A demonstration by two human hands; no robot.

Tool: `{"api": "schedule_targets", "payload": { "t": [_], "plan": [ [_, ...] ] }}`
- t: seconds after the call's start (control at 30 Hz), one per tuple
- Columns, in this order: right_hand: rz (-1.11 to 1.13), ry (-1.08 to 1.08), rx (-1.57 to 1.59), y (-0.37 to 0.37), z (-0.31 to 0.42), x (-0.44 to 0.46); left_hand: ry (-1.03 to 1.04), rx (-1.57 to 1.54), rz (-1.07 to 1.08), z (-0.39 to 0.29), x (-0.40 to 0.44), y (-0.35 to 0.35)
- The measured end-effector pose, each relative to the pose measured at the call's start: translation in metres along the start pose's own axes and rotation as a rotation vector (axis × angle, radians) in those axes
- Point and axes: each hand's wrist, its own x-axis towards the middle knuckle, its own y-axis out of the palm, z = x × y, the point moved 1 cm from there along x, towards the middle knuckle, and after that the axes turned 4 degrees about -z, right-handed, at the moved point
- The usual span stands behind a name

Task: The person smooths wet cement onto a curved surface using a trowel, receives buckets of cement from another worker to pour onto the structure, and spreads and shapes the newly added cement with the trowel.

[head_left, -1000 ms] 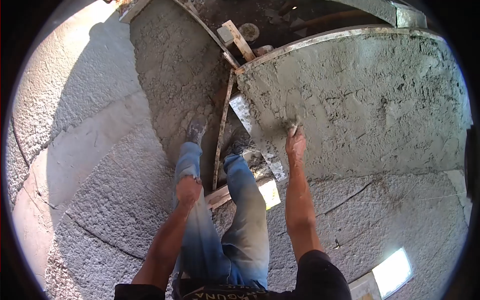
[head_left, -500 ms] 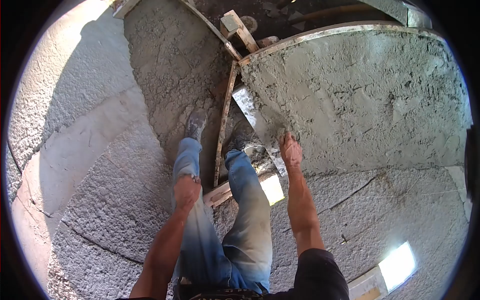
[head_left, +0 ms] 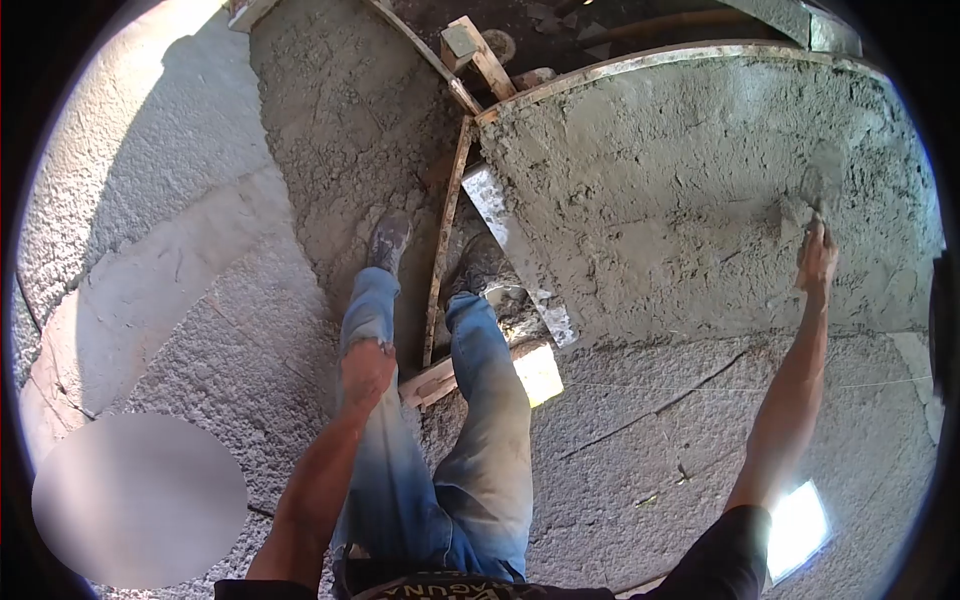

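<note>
My right hand (head_left: 818, 258) is closed around the handle of a trowel (head_left: 822, 180), far out to the right. The mortar-smeared blade lies against the wet grey mortar (head_left: 680, 210) and blends into it, so its outline is hard to see. On the left knee of my jeans (head_left: 372, 312) rests my left hand (head_left: 368, 372), fingers curled. Whether it holds anything is hidden. A pale flat strip (head_left: 510, 250) runs along the left edge of the mortar, beside my right boot (head_left: 483, 262).
A curved wooden form board (head_left: 680, 62) borders the mortar at the back. Another board (head_left: 448, 235) stands between my boots. Rough grey surface (head_left: 640, 430) spreads in front, with a thin string across it. A bright square patch (head_left: 797, 530) is at lower right; a blurred oval covers lower left.
My right hand has swept from the pale strip's edge far to the right across the mortar, trowel in hand. My left hand stays on the knee. The blurred oval has appeared.
</note>
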Motion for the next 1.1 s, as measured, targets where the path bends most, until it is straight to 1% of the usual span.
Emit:
{"api": "schedule_targets", "payload": {
  "t": [0.07, 0.1, 0.17, 0.2, 0.23, 0.27, 0.3, 0.33, 0.37, 0.4, 0.43, 0.47, 0.53, 0.6, 0.63, 0.67, 0.7, 0.73, 0.77, 0.83, 0.9, 0.93, 0.97, 1.0, 1.07, 1.1],
  "plan": [
    [-0.416, 0.38, 0.415, -0.021, -0.023, 0.038, -0.006, -0.014, -0.026, -0.005, -0.004, -0.008],
    [-0.413, 0.386, 0.418, -0.02, -0.033, 0.039, -0.009, -0.008, -0.027, -0.003, -0.005, -0.008],
    [-0.376, 0.201, 0.558, -0.024, -0.054, 0.031, 0.024, 0.035, -0.05, -0.003, -0.003, -0.006],
    [-0.337, 0.159, 0.319, 0.007, -0.003, -0.024, 0.04, 0.034, -0.048, -0.006, -0.004, -0.007],
    [-0.163, 0.055, 0.19, 0.036, 0.018, -0.069, -0.001, 0.028, -0.024, -0.007, -0.006, -0.01],
    [0.048, -0.001, 0.193, 0.074, -0.005, -0.094, -0.029, 0.019, -0.008, -0.01, -0.004, -0.013],
    [0.11, -0.013, 0.027, 0.12, -0.016, -0.135, -0.008, -0.01, -0.038, -0.011, -0.005, -0.013],
    [0.31, -0.096, 0.009, 0.16, -0.03, -0.179, 0.032, -0.041, -0.072, -0.011, -0.005, -0.012],
    [0.498, -0.273, -0.373, 0.194, -0.038, -0.214, 0.034, -0.021, -0.065, -0.016, -0.005, -0.013],
    [0.577, -0.339, -0.505, 0.222, -0.047, -0.249, 0.008, 0.022, -0.064, -0.015, -0.003, -0.007],
    [0.731, -0.412, -0.501, 0.246, -0.058, -0.267, -0.018, 0.021, -0.075, -0.016, -0.004, -0.006],
    [0.725, -0.401, -0.569, 0.258, -0.075, -0.276, -0.001, 0.032, -0.082, -0.016, -0.001, -0.004],
    [0.413, -0.416, -0.51, 0.238, -0.085, -0.249, 0.01, 0.06, -0.1, -0.011, 0.001, -0.005],
    [0.363, -0.187, -0.473, 0.168, -0.059, -0.176, -0.014, 0.089, -0.063, -0.015, 0.001, 0.0],
    [0.259, -0.264, -0.52, 0.133, -0.058, -0.141, 0.002, 0.089, -0.066, -0.021, -0.001, -0.001],
    [0.184, -0.275, -0.56, 0.096, -0.052, -0.108, -0.008, 0.119, -0.042, -0.027, -0.004, -0.005],
    [0.111, -0.332, -0.583, 0.061, -0.047, -0.08, -0.02, 0.151, -0.022, -0.031, -0.004, -0.008],
    [0.083, -0.291, -0.609, 0.025, -0.036, -0.054, -0.006, 0.145, -0.035, -0.032, -0.003, -0.004],
    [-0.006, -0.331, -0.611, -0.006, -0.038, -0.026, 0.023, 0.136, -0.059, -0.029, -0.003, 0.002],
    [-0.091, -0.289, -0.633, -0.06, -0.025, 0.016, 0.057, 0.144, -0.088, -0.021, -0.002, 0.008],
    [-0.178, -0.283, -0.491, -0.105, -0.027, 0.055, 0.086, 0.148, -0.1, -0.02, 0.001, 0.014],
    [-0.315, -0.258, -0.343, -0.122, -0.033, 0.071, 0.098, 0.149, -0.107, -0.019, 0.0, 0.016],
    [-0.401, -0.257, -0.338, -0.141, -0.045, 0.09, 0.096, 0.118, -0.112, -0.021, 0.001, 0.015],
    [-0.413, 0.037, -0.198, -0.154, -0.047, 0.1, 0.099, 0.105, -0.12, -0.022, -0.002, 0.013],
    [-0.441, 0.208, 0.043, -0.168, -0.071, 0.111, 0.094, 0.07, -0.103, -0.025, -0.007, 0.007],
    [-0.535, 0.291, 0.254, -0.159, -0.082, 0.113, 0.095, 0.058, -0.096, -0.025, -0.009, 0.007]
  ]
}}
